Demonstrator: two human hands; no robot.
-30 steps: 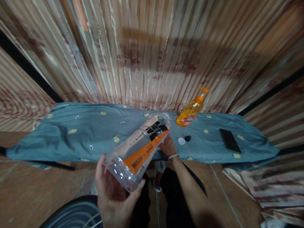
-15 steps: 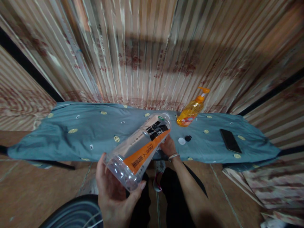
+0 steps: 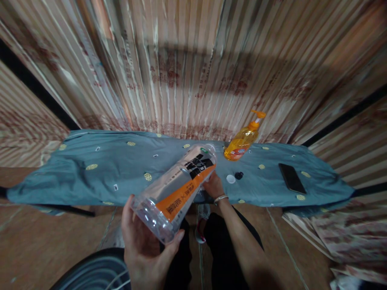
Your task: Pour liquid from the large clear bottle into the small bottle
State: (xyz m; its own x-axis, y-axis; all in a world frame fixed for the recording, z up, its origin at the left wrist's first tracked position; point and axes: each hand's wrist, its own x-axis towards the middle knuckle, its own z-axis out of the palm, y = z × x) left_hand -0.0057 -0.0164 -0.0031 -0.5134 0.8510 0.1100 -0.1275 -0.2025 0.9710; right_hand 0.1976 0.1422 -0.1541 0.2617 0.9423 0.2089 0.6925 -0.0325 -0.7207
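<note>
A large clear plastic bottle (image 3: pixel 178 187) with an orange and black label is held at a slant above the front edge of the cloth-covered table. My left hand (image 3: pixel 148 241) grips its near, lower end, thumb on one side and fingers on the other. Behind the bottle's far end is my right hand (image 3: pixel 213 184), wearing a bracelet; its fingers are partly hidden and curl at the bottle's underside. To the right of the bottle, a white round cap (image 3: pixel 230 179) and a small black piece (image 3: pixel 238 175) lie on the cloth.
An orange pump bottle (image 3: pixel 242 143) of yellow liquid stands at the table's back. A black phone (image 3: pixel 292 178) lies at the right on the teal cloth (image 3: pixel 121 165). Corrugated sheeting (image 3: pixel 187 72) rises behind. A dark round ribbed object (image 3: pixel 93 270) is at lower left.
Both hands and the clear bottle keep nearly the same pose. The whole view has shifted very slightly.
</note>
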